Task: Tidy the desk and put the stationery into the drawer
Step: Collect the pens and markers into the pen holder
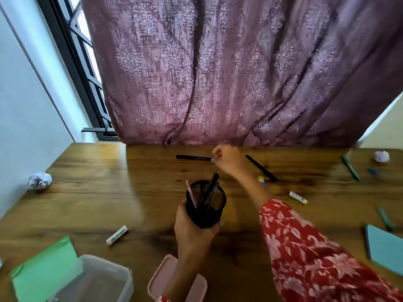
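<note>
My left hand (194,233) grips a black mesh pen cup (206,203) just above the wooden desk (98,192); a pink pencil and dark pens stand in it. My right hand (227,159) reaches to the desk's far edge, fingers curled and pinching the end of a black pen (192,157) that lies flat. A second black pen (261,168) lies just right of that hand. A yellow-blue item (261,180) peeks out beside my forearm.
Crumpled paper balls (39,180) (382,156) sit left and far right. White erasers (116,234) (297,197), green pens (350,167) (386,219), a blue notebook (386,249), green paper (43,271), a clear plastic box (98,280) and a pink case (161,277) lie around. A curtain hangs behind the desk.
</note>
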